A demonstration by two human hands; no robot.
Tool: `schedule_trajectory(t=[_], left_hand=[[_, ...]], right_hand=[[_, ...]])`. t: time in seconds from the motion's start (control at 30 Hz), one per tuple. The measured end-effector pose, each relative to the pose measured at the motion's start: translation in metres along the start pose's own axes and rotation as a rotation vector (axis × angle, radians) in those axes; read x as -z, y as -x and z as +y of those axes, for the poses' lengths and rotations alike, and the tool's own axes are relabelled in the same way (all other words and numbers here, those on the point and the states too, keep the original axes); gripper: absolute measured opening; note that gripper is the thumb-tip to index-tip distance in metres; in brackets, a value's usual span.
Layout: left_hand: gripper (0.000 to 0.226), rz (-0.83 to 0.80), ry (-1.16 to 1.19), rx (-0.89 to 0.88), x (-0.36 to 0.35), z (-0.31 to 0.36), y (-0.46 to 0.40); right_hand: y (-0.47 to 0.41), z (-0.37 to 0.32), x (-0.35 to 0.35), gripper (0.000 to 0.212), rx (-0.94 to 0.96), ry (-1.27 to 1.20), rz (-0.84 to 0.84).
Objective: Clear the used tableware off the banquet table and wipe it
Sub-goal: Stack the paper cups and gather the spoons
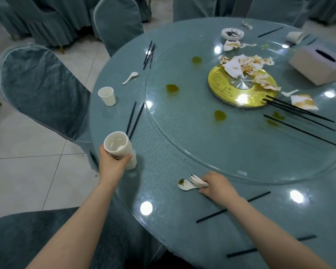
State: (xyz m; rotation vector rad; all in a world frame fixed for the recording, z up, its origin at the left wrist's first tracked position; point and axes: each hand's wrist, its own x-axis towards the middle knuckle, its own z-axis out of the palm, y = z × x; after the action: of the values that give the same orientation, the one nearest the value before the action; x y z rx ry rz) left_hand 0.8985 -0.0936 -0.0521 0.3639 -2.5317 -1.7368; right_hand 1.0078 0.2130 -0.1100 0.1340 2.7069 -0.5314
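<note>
Clearly only partway: the left hand (113, 162) clasps a stack of cups (120, 150) at the table (163, 220) edge, the right hand (215, 184) pinches soup spoons (192, 183) just outside the glass turntable (182, 133). Beyond it a lone cup (107, 96), another spoon (130, 77) and chopsticks (135, 118) wait; on it lie soiled napkins (246, 66) and green spills (172, 88), so wiping seems not yet begun.

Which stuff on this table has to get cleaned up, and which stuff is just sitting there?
To clear: stacked cups in left hand; spoons in right hand; lone cup; white spoon; chopsticks; dirty napkins; small dish.

Just there: tissue box; chairs.
</note>
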Motion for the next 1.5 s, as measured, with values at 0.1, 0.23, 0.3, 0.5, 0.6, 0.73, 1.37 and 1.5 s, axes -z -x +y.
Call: schedule_trajectory(t=[0.1, 0.23, 0.3, 0.5, 0.6, 0.73, 1.37, 1.5], left_hand=[[0.065, -0.024, -0.043, 0.029, -0.003, -0.014, 0.005], [0.065, -0.075, -0.059, 0.022, -0.008, -0.021, 0.008], [0.066, -0.097, -0.048, 0.024, -0.011, -0.02, 0.006], [0.068, -0.105, -0.038, 0.056, -0.007, -0.02, 0.012], [0.065, -0.084, -0.027, 0.064, 0.0, -0.024, 0.028], [0.066, -0.067, 0.016, 0.101, 0.018, -0.025, 0.047], [0.076, 0.081, 0.247, -0.261, 0.311, 0.013, 0.149], [0.073, 0.151, 0.243, -0.272, 0.396, -0.01, 0.181]], right_hand=[[0.003, -0.001, 0.004, 0.025, 0.021, -0.05, 0.052], [0.005, -0.005, 0.008, 0.025, 0.072, -0.018, 0.08], [0.004, -0.008, 0.006, 0.027, 0.087, 0.052, 0.066], [0.001, -0.025, -0.009, 0.027, 0.129, 0.147, 0.033], [0.001, -0.025, -0.012, 0.022, 0.131, 0.112, 0.041], [0.006, -0.025, -0.014, 0.015, 0.106, 0.128, 0.021], [0.109, -0.267, -0.041, 0.014, 0.282, -0.183, 0.334], [0.138, -0.347, -0.06, 0.017, 0.378, -0.265, 0.363]])
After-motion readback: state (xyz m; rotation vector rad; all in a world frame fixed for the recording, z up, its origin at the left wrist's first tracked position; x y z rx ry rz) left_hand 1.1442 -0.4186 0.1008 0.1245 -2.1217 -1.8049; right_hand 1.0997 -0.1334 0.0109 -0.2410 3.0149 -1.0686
